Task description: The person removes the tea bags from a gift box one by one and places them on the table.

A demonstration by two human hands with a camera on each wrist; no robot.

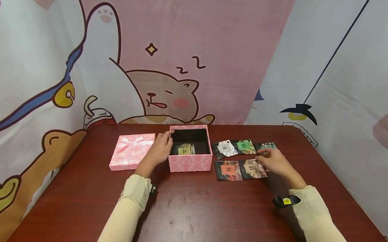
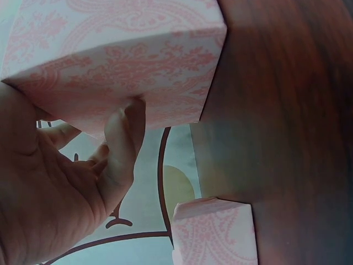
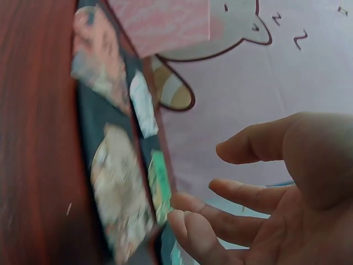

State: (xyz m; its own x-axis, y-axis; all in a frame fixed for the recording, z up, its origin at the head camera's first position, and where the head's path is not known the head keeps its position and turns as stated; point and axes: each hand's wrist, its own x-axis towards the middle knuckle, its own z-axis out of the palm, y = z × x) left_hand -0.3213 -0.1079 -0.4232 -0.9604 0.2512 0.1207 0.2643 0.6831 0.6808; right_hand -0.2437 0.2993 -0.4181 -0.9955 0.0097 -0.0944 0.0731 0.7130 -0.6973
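Note:
A pink patterned box [image 1: 190, 163] with a dark inside stands lidless on the table. One sachet with a yellow-green label [image 1: 186, 149] lies in it. My left hand [image 1: 159, 148] holds the box by its left wall; in the left wrist view the thumb [image 2: 126, 132] presses the outer side. To the right lie sachets with white [image 1: 225, 148], green [image 1: 244, 146], orange [image 1: 229, 170] and beige [image 1: 253, 168] labels, plus a teal one [image 1: 267, 146], partly hidden. My right hand [image 1: 275, 162] hovers by the beige and teal sachets, fingers loosely bent, holding nothing.
The pink lid [image 1: 132, 151] with a ribbon bow lies left of the box. A dark red-brown wooden table [image 1: 197, 206] carries everything. A cartoon-printed cloth [image 1: 224, 63] hangs behind and around it.

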